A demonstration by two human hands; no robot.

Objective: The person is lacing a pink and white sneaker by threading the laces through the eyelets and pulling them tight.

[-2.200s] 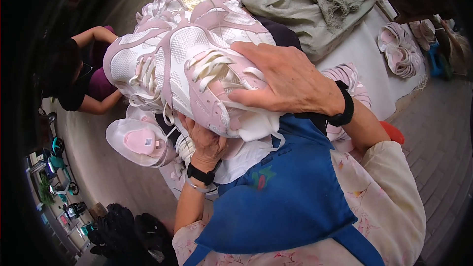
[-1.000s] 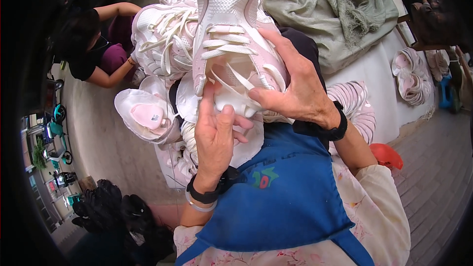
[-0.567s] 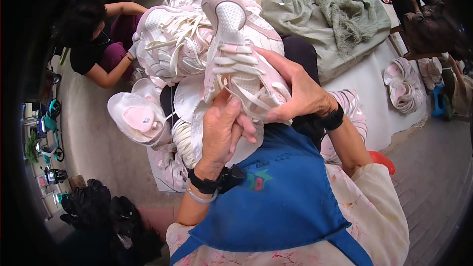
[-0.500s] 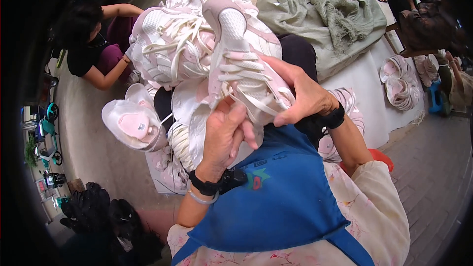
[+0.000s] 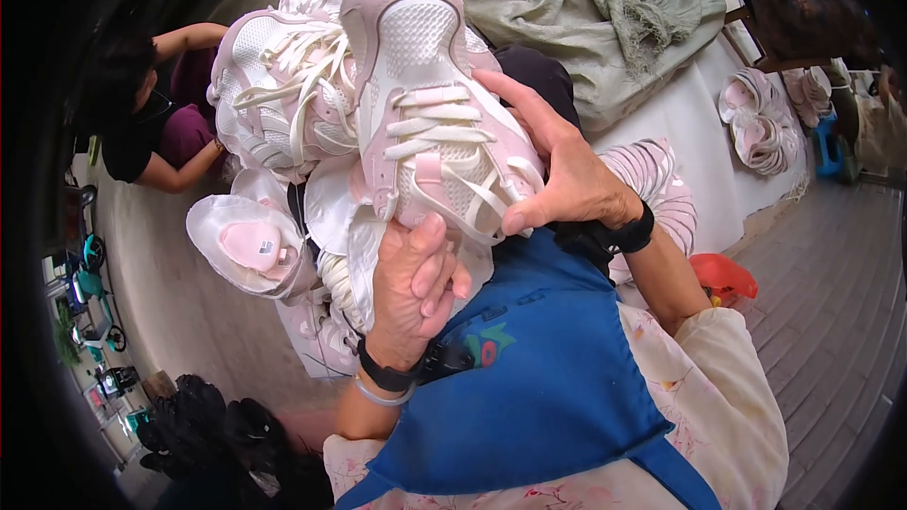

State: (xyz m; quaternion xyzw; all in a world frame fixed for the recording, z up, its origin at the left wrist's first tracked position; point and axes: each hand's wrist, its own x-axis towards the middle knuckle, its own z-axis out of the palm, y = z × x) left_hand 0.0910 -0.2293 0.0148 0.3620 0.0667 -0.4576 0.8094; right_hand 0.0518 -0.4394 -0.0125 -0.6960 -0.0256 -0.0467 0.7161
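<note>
A pink-and-white sneaker (image 5: 430, 123) is held close under the camera, toe pointing away and laces facing up, so its laced top can be looked at and worked on. The left hand (image 5: 416, 288) grips it from below at the heel end, fingers curled shut around the collar and the loose white lace ends, which props the shoe up against the blue apron (image 5: 529, 387). The right hand (image 5: 567, 175) wraps over the shoe's right side, fingers spread along the upper and thumb pressed near the lowest lace; it is closed on the shoe and steadies it against twisting.

Just beyond the left hand, and touching the held shoe, more sneakers of the same kind (image 5: 274, 85) are heaped, and beside the left wrist one lies on its side with its pink insole (image 5: 248, 244) showing. Past the right hand a green cloth (image 5: 605, 19) lies crumpled on a white-covered surface (image 5: 699, 142). Far to the left, another person (image 5: 156, 123) crouches on the floor.
</note>
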